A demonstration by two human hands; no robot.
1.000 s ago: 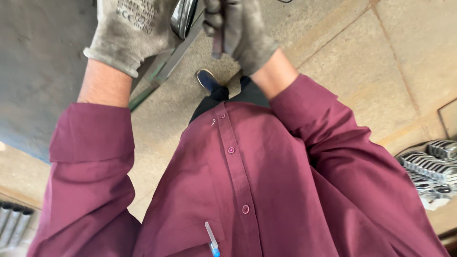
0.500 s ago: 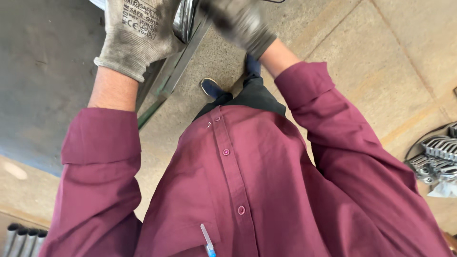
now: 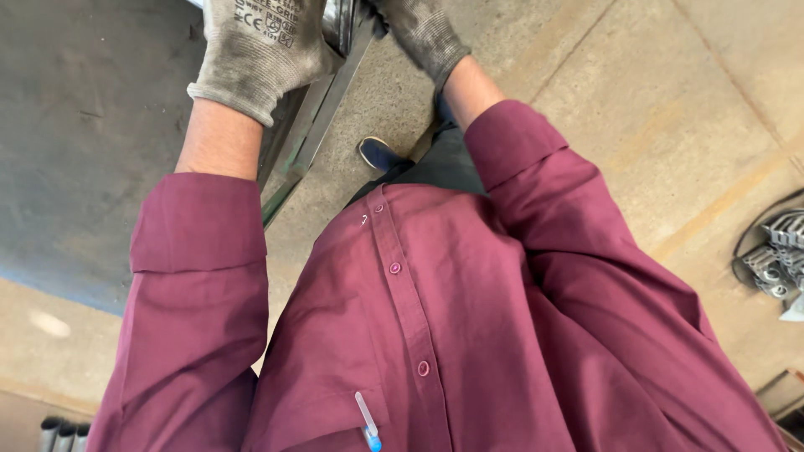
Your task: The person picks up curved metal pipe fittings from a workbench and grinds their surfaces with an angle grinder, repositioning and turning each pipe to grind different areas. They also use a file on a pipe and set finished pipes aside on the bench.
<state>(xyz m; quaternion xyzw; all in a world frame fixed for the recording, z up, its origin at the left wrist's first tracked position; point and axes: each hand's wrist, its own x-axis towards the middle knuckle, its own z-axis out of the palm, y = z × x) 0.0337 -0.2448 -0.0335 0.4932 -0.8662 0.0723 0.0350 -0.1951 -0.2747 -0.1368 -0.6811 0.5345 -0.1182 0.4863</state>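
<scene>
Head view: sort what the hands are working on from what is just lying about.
In hand:
- left hand, gloved, on a shiny metal part
- right hand, gloved, beside it
- metal frame below

Lying about:
- metal brackets in a round tray
- pipe ends
- pen in shirt pocket

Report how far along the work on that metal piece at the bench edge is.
Done: nothing finished shows; only a container of grey metal parts sits on the floor. In hand: the gloved left hand and the gloved right hand both reach to a shiny metal piece at the edge of the workbench, mostly cut off by the frame. Left: cannot be judged from this view.
</scene>
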